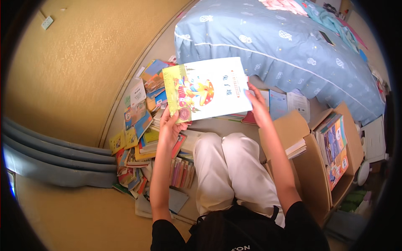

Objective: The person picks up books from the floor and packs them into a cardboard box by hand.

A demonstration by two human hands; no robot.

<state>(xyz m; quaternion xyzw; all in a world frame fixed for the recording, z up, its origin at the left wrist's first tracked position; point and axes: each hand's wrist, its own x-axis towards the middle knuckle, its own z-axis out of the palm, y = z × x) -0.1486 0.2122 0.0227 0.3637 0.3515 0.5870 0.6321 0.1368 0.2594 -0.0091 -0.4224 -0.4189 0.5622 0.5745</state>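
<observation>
A thin picture book [213, 90] with a white and yellow-green cover, turned sideways, is held up above my knees. Its cover shows a red mushroom and small cartoon figures. My left hand [171, 125] grips its lower left corner, thumb on the front. At the right edge, my right hand [257, 104] closes on the same book, most of its fingers behind it. Beneath and to the left lies a large heap of books [144, 121] in many colours. An open cardboard box [310, 163] with books [333, 146] stacked inside stands to my right.
A bed with a blue patterned cover [268, 46] stands at the far side, a phone [326, 37] on top. More books [278, 104] lie on the floor beside it. A grey-blue curtain [58, 163] hangs at the left, by the yellow wall [83, 62].
</observation>
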